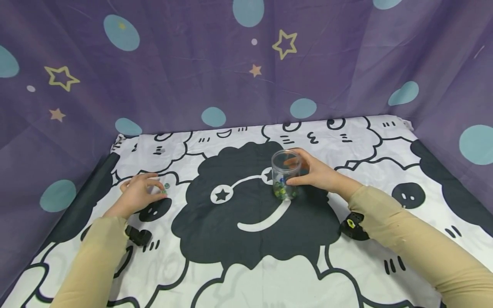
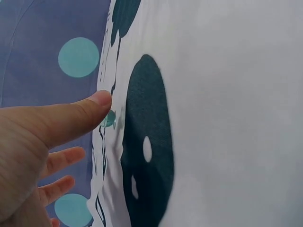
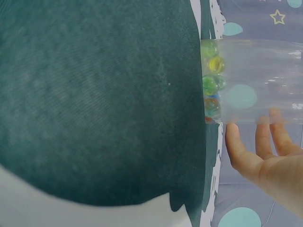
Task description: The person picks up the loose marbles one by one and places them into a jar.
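Note:
On the left, my left hand point(image 1: 138, 194) has its thumb and index finger around a small green glass marble point(image 1: 164, 191), pinching it low over the white cloth. A second greenish marble point(image 1: 167, 185) lies just beyond the fingertips. In the left wrist view, the thumb partly hides a marble point(image 2: 110, 118). My right hand point(image 1: 313, 173) grips a clear plastic jar point(image 1: 286, 171) from its right side, thumb in front and fingers behind. The jar is upright and open at the top. Green, yellow and blue marbles point(image 3: 213, 85) fill its bottom.
A white cloth point(image 1: 262, 282) printed with black and white cartoon sheep covers the table. The jar stands over the large dark sheep print point(image 1: 246, 239). Behind and at the sides hangs a purple curtain point(image 1: 173, 77) with stars and dots. A black wrist camera point(image 1: 354, 226) sits below the right sleeve.

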`<state>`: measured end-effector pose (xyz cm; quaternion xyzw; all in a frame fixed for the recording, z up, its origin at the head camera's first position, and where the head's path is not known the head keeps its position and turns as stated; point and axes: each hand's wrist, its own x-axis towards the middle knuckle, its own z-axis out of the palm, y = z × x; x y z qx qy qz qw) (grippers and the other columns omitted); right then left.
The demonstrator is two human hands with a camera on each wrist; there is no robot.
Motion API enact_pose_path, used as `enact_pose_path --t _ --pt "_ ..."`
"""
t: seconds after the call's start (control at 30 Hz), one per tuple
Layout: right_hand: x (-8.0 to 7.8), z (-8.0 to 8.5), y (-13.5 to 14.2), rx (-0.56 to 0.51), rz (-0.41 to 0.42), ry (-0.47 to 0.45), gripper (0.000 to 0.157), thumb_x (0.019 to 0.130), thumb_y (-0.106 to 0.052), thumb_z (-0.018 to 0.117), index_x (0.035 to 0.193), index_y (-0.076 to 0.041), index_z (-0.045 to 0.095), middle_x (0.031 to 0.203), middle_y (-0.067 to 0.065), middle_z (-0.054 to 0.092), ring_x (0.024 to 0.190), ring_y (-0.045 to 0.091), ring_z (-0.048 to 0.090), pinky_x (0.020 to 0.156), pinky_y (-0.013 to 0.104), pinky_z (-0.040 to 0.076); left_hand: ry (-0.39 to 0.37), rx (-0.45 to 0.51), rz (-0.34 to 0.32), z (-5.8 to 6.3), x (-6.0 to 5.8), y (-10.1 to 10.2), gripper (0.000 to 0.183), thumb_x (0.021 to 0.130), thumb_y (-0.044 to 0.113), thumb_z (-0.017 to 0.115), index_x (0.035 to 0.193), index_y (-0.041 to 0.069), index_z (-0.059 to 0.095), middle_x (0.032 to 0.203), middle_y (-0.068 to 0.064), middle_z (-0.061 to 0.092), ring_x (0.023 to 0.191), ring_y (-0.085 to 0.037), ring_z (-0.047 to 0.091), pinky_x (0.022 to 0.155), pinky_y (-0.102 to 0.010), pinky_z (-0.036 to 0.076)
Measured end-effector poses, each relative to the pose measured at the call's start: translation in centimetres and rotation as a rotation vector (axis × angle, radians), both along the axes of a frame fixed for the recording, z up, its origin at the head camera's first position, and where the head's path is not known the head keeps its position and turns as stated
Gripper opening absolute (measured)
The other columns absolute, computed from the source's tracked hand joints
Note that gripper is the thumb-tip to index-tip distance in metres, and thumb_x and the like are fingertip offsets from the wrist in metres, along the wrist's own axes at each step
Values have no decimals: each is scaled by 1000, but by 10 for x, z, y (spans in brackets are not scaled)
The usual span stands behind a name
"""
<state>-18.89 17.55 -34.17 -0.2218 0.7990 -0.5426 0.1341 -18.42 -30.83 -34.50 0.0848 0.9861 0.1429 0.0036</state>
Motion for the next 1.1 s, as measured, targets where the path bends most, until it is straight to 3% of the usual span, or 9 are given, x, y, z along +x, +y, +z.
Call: enact_pose_path --t 0.33,0.6,0.87,1.1 --pt "0 0 1 -4 -3 1 74 83 -7 72 143 -9 29 136 23 45 128 41 42 95 51 43 6 15 -16 7 4 7 15 79 23 75 86 10 72 138 -27 42 126 -52 29 93 -68 8" --pt "0 0 0 3 4 1 75 84 -8 72 144 -11 28 137 23 44 127 40 43 93 48 45 31 25 -66 11 4 15 13 79 21 76 87 12 71 138 -26 42 126 -52 29 91 -68 10" --pt "1 2 0 -4 -6 -5 76 83 -5 72 144 -11 28 137 23 44 126 40 44 91 45 47 37 46 -98 17 4 27 12 79 18 76 87 10 72 141 -26 39 131 -50 24 95 -69 4" --pt "1 1 -1 -7 -1 -4 75 83 -5 71 144 -10 27 137 24 44 126 40 45 90 44 48 87 40 -163 21 7 41 10 77 17 78 82 12 71 138 -26 42 130 -49 26 94 -68 8"
